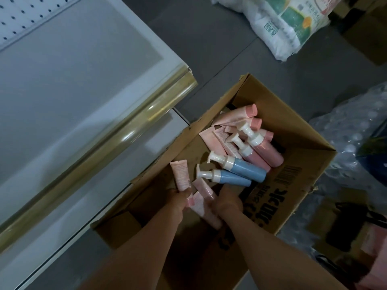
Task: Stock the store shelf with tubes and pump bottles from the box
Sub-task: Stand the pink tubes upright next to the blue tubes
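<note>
Both my hands are down in the cardboard box point(310, 176); my left hand point(178, 200) has its grip clenched on an upright pink tube point(181, 174); my right hand point(227, 200) grasps more pink tubes point(202, 197); blue pump bottles point(236, 171) lie just beyond, inside the box.

blue pump bottles point(240, 171): 2 | pink pump bottles point(263, 151): 2 | pink tubes held in hands: 3 or so, overlap unclear | loose pink tubes point(236, 117) in box point(303, 185): several, uncountable | hands: 2
</note>
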A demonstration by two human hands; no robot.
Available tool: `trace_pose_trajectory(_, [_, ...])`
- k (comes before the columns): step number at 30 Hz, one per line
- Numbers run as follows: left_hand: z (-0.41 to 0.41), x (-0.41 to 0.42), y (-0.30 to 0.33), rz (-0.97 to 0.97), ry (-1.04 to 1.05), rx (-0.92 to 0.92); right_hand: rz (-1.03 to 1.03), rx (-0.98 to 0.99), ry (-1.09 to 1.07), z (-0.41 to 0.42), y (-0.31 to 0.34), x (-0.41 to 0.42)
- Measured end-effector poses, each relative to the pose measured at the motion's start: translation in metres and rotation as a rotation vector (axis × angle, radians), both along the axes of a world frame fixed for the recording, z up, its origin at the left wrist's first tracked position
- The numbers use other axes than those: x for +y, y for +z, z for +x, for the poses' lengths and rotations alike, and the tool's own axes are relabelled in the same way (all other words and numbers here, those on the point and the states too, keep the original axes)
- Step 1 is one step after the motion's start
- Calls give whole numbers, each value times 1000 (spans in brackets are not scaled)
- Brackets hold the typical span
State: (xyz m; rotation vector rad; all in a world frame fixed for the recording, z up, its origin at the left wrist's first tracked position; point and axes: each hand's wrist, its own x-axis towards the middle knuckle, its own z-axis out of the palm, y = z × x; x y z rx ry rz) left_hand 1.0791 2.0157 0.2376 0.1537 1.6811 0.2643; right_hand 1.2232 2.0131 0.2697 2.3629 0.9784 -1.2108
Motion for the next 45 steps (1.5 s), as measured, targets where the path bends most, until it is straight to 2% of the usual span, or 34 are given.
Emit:
trace_pose_trajectory(3, [-8, -5, 14, -12, 17, 8, -34, 216, -153, -5, 10, -3])
trace_pose_trajectory(7, [-16, -11, 43, -16, 66, -25, -41, 521, -551, -7, 34, -11])
trace_pose_trajectory(9, [-17, -13, 58, -9, 66, -31, -43, 588, -607, -7, 50, -13])
trace_pose_trajectory(14, [-14, -12, 108, 72, 40, 5, -13, 642, -594, -6, 89, -16])
trace_pose_trajectory(18, [-11, -11, 154, 150, 75, -7, 97, 737, -637, 0, 132, -7])
trace_pose_trajectory(22, [-4, -8, 204, 269, 180, -47, 205, 825, -509, 6, 174, 4])
trace_pose_trajectory(27, [1, 7, 264, 422, 242, -11, 353, 830, -382, 14, 215, 21])
trace_pose_trajectory(29, [-1, 12, 287, 466, 261, -10, 416, 904, -393, 21, 217, 30])
trace_pose_trajectory(31, [-5, 18, 309, 518, 282, 4, 439, 978, -438, 15, 253, 32])
trace_pose_trajectory(36, [-21, 28, 361, 691, 216, 175, 554, 1144, -432, 3, 298, 49])
trace_pose_trajectory(45, [-48, 44, 443, 953, 359, 108, 778, 1322, -243, -29, 376, 76])
